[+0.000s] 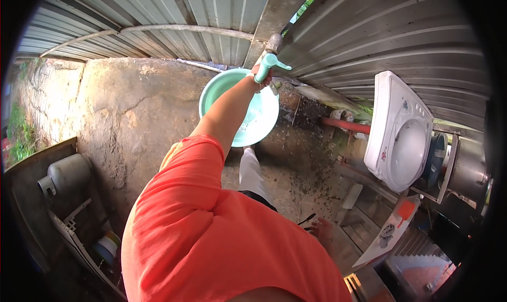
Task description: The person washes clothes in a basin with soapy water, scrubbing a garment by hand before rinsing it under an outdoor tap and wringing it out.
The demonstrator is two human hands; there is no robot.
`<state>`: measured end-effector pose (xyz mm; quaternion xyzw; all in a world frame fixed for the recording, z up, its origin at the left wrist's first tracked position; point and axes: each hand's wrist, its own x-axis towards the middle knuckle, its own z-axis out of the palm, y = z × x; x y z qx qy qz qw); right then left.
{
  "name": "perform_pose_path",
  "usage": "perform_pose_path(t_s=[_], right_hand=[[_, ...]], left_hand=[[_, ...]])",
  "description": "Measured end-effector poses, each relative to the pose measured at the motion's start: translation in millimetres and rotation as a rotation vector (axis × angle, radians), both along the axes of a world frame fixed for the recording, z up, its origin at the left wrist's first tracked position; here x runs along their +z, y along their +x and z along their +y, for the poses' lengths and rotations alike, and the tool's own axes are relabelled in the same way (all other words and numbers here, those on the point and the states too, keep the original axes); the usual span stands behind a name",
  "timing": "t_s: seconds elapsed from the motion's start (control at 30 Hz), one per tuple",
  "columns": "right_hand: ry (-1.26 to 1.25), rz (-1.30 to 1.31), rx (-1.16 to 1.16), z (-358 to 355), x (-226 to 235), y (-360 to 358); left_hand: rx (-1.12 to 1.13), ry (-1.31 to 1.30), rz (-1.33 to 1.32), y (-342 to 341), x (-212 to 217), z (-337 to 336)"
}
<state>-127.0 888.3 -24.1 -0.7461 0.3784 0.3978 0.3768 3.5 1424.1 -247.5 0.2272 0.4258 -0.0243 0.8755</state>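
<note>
My left arm reaches forward over a mint-green plastic basin (211,98) on the ground. My left hand (264,84) is just below the spout of a mint-green tap (268,64), which hides most of its fingers, so I cannot tell whether it grips anything. A small pale thing (274,88) shows beside the fingers; its kind is unclear. The basin's inside is bright, with white patches. Low at my right side, my right hand (321,230) hangs in shadow, its fingers slightly apart and nothing visible in them.
A white ceramic washbasin (381,127) leans at the right by a red pipe (346,125). Metal racks (369,222) stand below it, with a board bearing an orange item (406,209). A grey cylinder (69,174) lies at left. Corrugated metal walls (369,32) enclose the far side.
</note>
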Motion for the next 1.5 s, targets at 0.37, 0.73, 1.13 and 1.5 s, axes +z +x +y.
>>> perform_pose_path(t_s=[0.37,0.73,1.13,1.5], right_hand=[[-0.115,0.162,0.267,-13,-14,-20],[-0.331,0.235,0.198,-67,18,-40],[-0.354,0.166,0.452,-39,1,-16],[-0.300,0.104,0.356,-1,-8,40]], left_hand=[[-0.389,0.480,-0.076,2,-24,-7],[-0.912,0.259,-0.276,35,12,-8],[0.093,-0.211,-0.385,-25,0,-20],[0.274,-0.119,-0.243,-52,40,11]])
